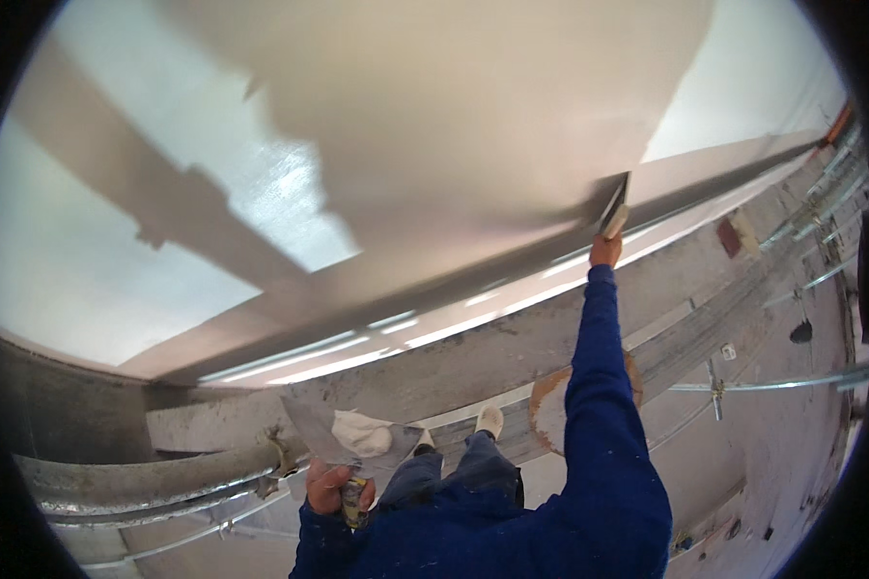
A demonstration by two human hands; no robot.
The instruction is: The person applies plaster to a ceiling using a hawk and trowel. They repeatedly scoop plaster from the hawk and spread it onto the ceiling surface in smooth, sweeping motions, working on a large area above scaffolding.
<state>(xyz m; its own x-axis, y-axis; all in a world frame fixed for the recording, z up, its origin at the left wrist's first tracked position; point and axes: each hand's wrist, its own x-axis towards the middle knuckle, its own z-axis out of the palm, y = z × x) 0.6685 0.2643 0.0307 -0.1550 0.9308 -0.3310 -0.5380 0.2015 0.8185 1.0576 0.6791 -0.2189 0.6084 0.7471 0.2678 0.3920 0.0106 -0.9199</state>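
My right hand (pixel 606 251) is closed round the pale handle of a plastering trowel (pixel 613 203), at the end of my outstretched arm. The trowel's blade is edge-on against the smooth wall (pixel 473 116), low down near its bottom strip. Close to my body, my left hand (pixel 330 488) grips the worn, paint-smeared handle of a wide grey metal plate (pixel 311 421), like a hawk or broad spatula. A mound of white plaster (pixel 361 434) lies on that plate. Part of the handle is hidden by my fingers.
Thick metal pipes (pixel 154 481) run along the lower left. My feet, one in a white shoe (pixel 490 421), stand on narrow planks beside a round brown-rimmed board (pixel 550 410). Scaffold tubes (pixel 772 382) cross on the right, with a lower floor beyond. A reddish block (pixel 730 238) lies on the ledge.
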